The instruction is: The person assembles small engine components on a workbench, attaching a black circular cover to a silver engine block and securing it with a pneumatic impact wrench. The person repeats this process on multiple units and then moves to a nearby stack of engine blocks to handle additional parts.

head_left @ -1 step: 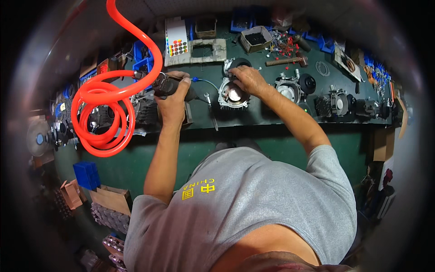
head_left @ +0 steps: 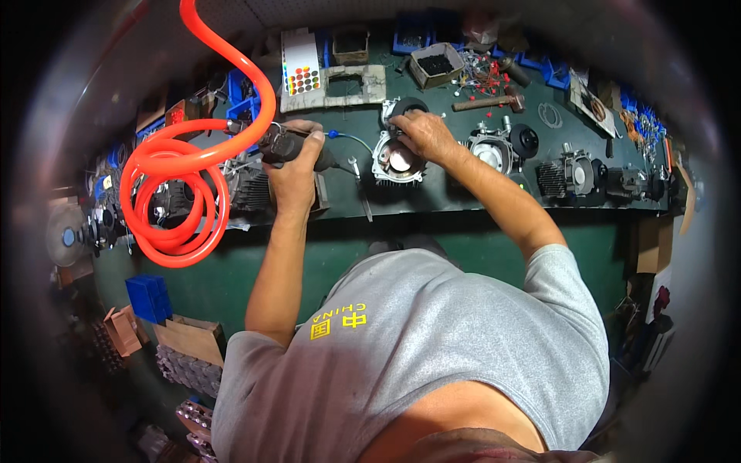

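Observation:
My left hand [head_left: 295, 174] is wrapped around a dark air tool [head_left: 282, 147], which a thick orange-red air hose [head_left: 266, 89] feeds. The tool's tapered end points right, toward a small engine [head_left: 378, 171] on the bench. That engine has an open round metal housing with a shiny disc inside. At its upper right, my right hand [head_left: 426, 137] has its fingers closed over the housing, beside a black round part [head_left: 411, 106]; the fingertips are partly hidden. Between tool and engine lies a wrench [head_left: 360, 191], and a thin tube with a blue fitting [head_left: 333, 134] runs to the engine.
More engines stand along the bench to the right [head_left: 492, 154] and left [head_left: 251, 187]. Behind lie a hammer [head_left: 488, 103], a box of black small parts [head_left: 436, 65], a grey frame [head_left: 372, 83] and blue bins [head_left: 411, 37]. Hose coils [head_left: 174, 163] hang at the left.

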### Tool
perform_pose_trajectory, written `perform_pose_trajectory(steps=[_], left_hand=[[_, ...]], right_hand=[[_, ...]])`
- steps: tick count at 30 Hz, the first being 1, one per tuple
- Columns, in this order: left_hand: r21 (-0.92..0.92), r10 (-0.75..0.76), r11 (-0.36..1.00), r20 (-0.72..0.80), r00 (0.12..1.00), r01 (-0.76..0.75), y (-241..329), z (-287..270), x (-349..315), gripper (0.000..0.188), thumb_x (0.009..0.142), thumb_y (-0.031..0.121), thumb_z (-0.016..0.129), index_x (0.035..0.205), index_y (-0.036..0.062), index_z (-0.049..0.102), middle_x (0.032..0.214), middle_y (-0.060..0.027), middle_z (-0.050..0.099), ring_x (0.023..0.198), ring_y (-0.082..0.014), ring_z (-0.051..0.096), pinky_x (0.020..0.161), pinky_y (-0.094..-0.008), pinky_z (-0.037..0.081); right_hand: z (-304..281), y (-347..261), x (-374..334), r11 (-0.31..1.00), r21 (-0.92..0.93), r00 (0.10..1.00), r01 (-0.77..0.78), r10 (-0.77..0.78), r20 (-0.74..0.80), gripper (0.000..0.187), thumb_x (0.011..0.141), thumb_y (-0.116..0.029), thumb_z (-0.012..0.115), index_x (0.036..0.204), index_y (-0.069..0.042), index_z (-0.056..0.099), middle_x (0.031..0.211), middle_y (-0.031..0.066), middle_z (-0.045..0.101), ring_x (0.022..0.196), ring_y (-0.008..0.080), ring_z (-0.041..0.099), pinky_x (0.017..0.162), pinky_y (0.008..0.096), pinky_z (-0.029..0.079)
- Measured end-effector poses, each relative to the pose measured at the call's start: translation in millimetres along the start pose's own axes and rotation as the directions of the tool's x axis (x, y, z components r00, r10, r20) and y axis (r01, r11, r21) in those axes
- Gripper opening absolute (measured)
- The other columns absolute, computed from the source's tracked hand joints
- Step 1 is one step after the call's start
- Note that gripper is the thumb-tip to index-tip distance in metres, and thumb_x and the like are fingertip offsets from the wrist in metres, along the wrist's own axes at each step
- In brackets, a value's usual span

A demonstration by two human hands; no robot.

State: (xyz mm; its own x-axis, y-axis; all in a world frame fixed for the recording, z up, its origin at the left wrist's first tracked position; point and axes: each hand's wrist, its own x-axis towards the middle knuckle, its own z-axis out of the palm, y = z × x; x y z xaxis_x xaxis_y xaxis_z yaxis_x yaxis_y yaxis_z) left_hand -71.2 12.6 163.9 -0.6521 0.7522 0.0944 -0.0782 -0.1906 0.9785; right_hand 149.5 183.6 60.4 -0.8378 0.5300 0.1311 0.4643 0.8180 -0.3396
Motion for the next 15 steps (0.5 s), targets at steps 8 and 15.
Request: perform_pose_trajectory(steps=[8, 15], left_hand=[[-0.026, 0.054, 0.998, 0.004, 0.999, -0.054, 14.1, -2.2, 3.5, 0.017, 0.085, -0.003, 0.076, 0.100, 0.0020, 0.071, 0.095, -0.0029, 0.072, 0.085, -0.0115, 0.066, 0.079, -0.0277, 0.054], [-0.076, 0.081, 0.994, 0.031, 0.996, -0.078, 27.7, 9.1, 7.1, 0.022, 0.084, -0.004, 0.075, 0.105, -0.0004, 0.068, 0.097, -0.0099, 0.074, 0.090, -0.0181, 0.071, 0.089, -0.0325, 0.056]], right_hand=[[-28.7, 15.7, 25.2, 0.977, 0.213, 0.982, 0.033, 0.008, -0.190, 0.032, 0.084, -0.017, 0.076, 0.116, -0.008, 0.073, 0.105, 0.0176, 0.074, 0.100, 0.0377, 0.072, 0.087, 0.0477, 0.058], [-55.9, 39.2, 54.1, 0.893, 0.440, 0.681, -0.092, 0.379, -0.627, 0.067, 0.092, -0.033, 0.073, 0.146, 0.002, 0.052, 0.143, 0.0271, 0.059, 0.134, 0.0421, 0.055, 0.114, 0.0460, 0.042]])
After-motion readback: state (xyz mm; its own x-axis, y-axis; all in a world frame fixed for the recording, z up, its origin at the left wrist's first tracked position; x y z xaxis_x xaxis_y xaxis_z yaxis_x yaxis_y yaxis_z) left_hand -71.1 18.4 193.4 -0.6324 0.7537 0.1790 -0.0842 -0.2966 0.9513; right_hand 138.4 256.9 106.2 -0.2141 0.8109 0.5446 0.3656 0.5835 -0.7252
